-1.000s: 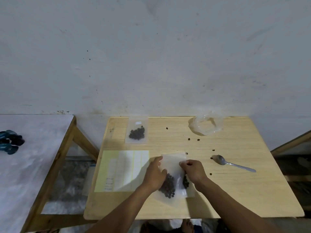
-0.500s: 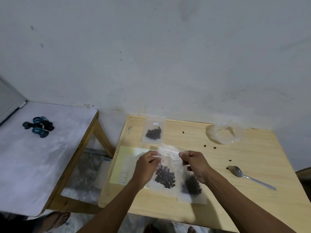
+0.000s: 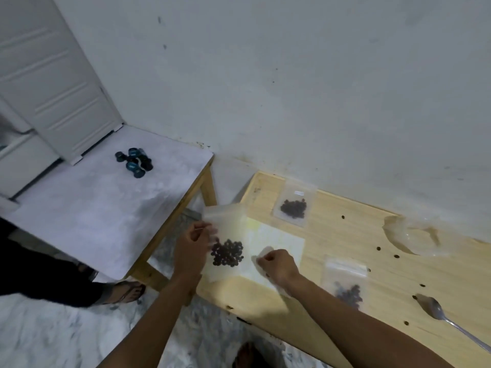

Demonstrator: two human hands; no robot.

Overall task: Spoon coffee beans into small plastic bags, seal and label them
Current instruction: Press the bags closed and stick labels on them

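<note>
- Holding a small clear bag point(image 3: 225, 243) of coffee beans point(image 3: 227, 253) at centre frame, a person keeps it lifted over the left edge of the wooden table point(image 3: 345, 293), its lower part above the yellow label sheet point(image 3: 276, 240).
- Whether the bag's top strip is fully pressed shut cannot be told; if it is not, tilting it over the table edge would likely send beans onto the floor at lower left.
- The left hand point(image 3: 192, 248) grips the bag's left side with curled fingers; a loose pinch on slick plastic could let the load slide out of the hold.
- The right hand point(image 3: 276, 264) sits just right of the beans, fingers curled tight, seemingly pinching the bag's right edge or the sheet beneath; which one is unclear.
- A sealed bag with a white sticker point(image 3: 294, 207) lies toward the upper middle of the table, and another bag of beans point(image 3: 345, 285) lies at right, apparently unlabelled.
- Loose beans point(image 3: 378, 248) dot the wood at right; a sweeping forearm could scatter them.
- A spoon point(image 3: 435, 310) rests at lower right, and a crumpled clear supply bag point(image 3: 414, 237) lies at the right near the wall.
</note>
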